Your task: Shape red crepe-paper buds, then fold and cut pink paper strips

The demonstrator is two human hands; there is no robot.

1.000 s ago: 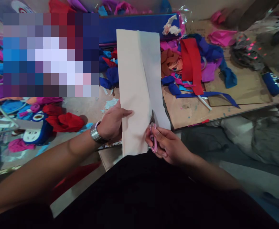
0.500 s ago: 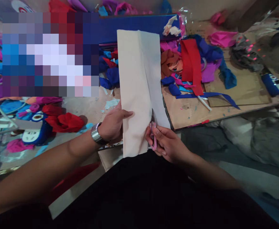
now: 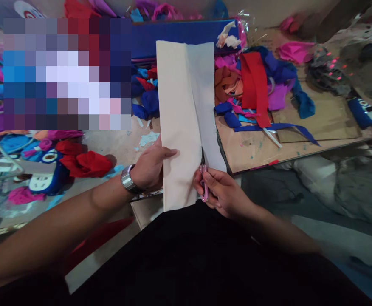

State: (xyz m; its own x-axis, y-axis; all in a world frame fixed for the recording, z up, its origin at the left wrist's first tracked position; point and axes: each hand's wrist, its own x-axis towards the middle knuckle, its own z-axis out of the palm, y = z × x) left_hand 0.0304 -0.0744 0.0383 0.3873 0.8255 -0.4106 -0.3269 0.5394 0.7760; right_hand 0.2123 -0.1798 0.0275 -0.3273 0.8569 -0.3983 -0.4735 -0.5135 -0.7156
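Note:
A long cream-white sheet, paper or cloth, stretches from my lap up across the table edge, with a lengthwise fold and a slit on its right side. My left hand, with a metal watch at the wrist, grips the sheet's left edge, thumb on top and fingers underneath. In my right hand is a pair of small pink-handled scissors, fingers wrapped round the handles. Their blades point away from me into the slit, mostly hidden by the sheet.
Behind the sheet stands a blue box with crumpled white scraps on it. Red strips and other coloured pieces lie to the right, near flat cardboard. A blue-and-white power strip and red scraps are at left.
The scissor blades look more closed together and show less in the slit. Both hands and the sheet have stayed almost in place.

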